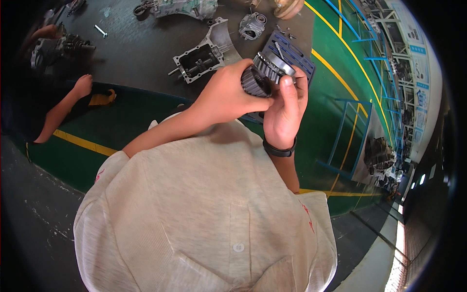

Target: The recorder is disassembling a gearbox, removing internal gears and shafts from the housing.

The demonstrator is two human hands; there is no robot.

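Observation:
My left hand [221, 92] is closed around a short dark metal sleeve [255, 82] with ribs along its side. Its hollow end faces my right hand. A toothed metal gear [275, 66] with a smooth, shiny ring on one face is gripped in my right hand [287, 107], thumb on the near side and fingers behind. The sleeve and the gear are close side by side, above the table's near edge; whether they touch I cannot tell. A dark band circles my right wrist.
On the dark table [141, 53] lie an open gearbox housing [199, 61], a smaller metal housing [252, 26], a blue tool case [302, 62] and a wrench [100, 31]. A larger gearbox [187, 7] stands at the back. Another person's arm [63, 107] is at the left, near a gear assembly [61, 48].

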